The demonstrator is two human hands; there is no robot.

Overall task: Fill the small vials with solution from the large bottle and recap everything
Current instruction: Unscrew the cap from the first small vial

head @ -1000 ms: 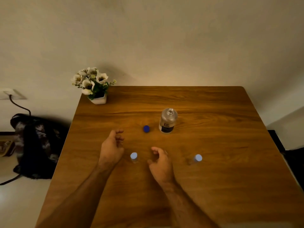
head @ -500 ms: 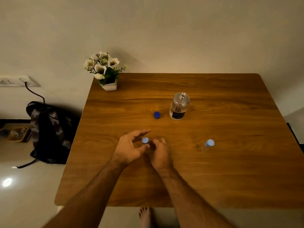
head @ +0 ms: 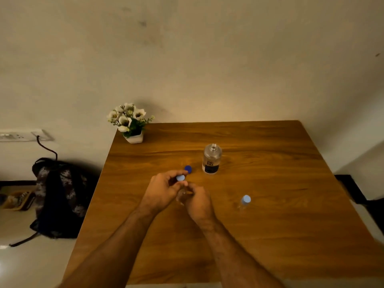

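Note:
The large clear bottle (head: 211,159) with a dark label stands uncapped mid-table; its dark blue cap (head: 188,169) lies on the wood to its left. My left hand (head: 164,189) pinches a light blue vial cap (head: 180,178) at its fingertips. My right hand (head: 198,199) grips a small clear vial (head: 181,195), mostly hidden between the two hands. A second small vial (head: 244,201) with its light blue cap on stands to the right of my hands.
The wooden table (head: 270,235) stands against a wall. A white pot of flowers (head: 131,123) sits at its far left corner. A dark backpack (head: 56,196) and a wall socket with a cable lie left of the table, on the floor side.
Both hands closed on the near vial. The light blue cap now sits in my left fingertips, higher than the vial in my right hand. The camera view shifted.

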